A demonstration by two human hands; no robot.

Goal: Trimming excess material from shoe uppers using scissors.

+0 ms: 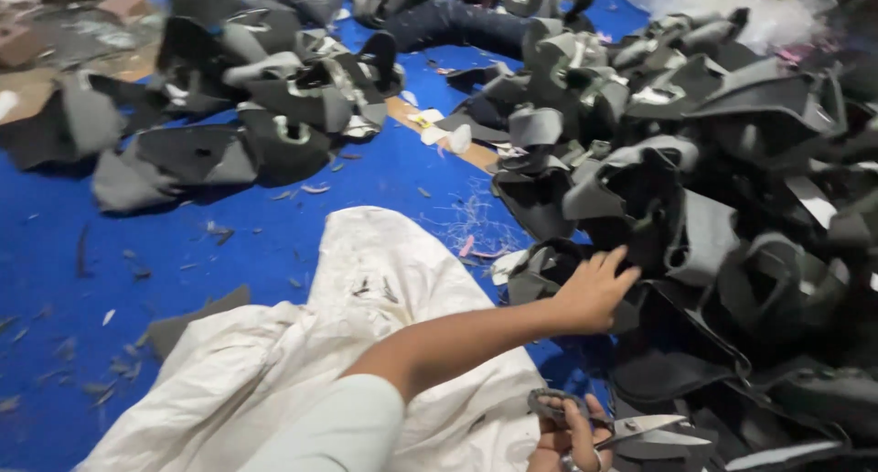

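- Left hand (593, 294): fingers spread, reaching onto dark grey fabric pieces (695, 243) heaped at right, grasping nothing.
- Right hand (572, 440): gripping scissors (631, 426) near bottom edge, beside white sack (366, 344) on blue floor (55, 262).

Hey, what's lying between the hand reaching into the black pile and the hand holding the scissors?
In the head view, black material and a blue floor patch lie between left hand and right hand with scissors.

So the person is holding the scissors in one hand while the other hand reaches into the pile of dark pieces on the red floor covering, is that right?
Not quite: the floor covering is blue, not red, as the head view shows. The rest holds: the right hand grips the scissors while the left hand reaches into the pile of dark pieces.
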